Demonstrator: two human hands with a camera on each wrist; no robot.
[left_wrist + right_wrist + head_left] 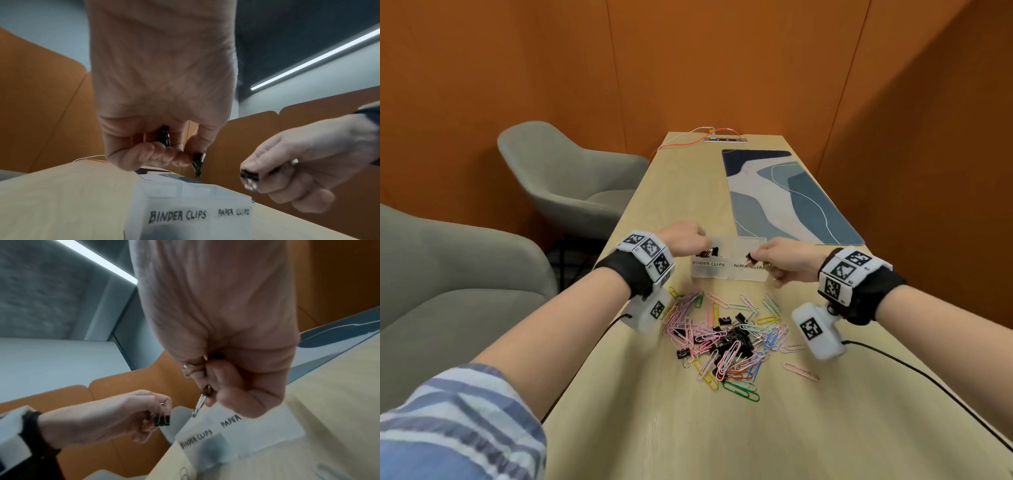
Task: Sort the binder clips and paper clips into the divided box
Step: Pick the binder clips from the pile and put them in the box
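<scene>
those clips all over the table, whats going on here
A person is sorting a mixed pile of clips into a divided box labelled BINDER CLIPS and PAPER CLIPS. The left hand pinches a black binder clip over the binder clips side. The right hand also holds a black binder clip, over the paper clips side. Neither has been let go yet. Most of the clips lie loose on the table.

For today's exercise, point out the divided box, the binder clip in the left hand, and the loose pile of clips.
divided box [709,270]: head view, labelled front wall.
binder clip [162,420]: right wrist view, black body.
pile of clips [726,339]: head view, tangled middle.
</scene>
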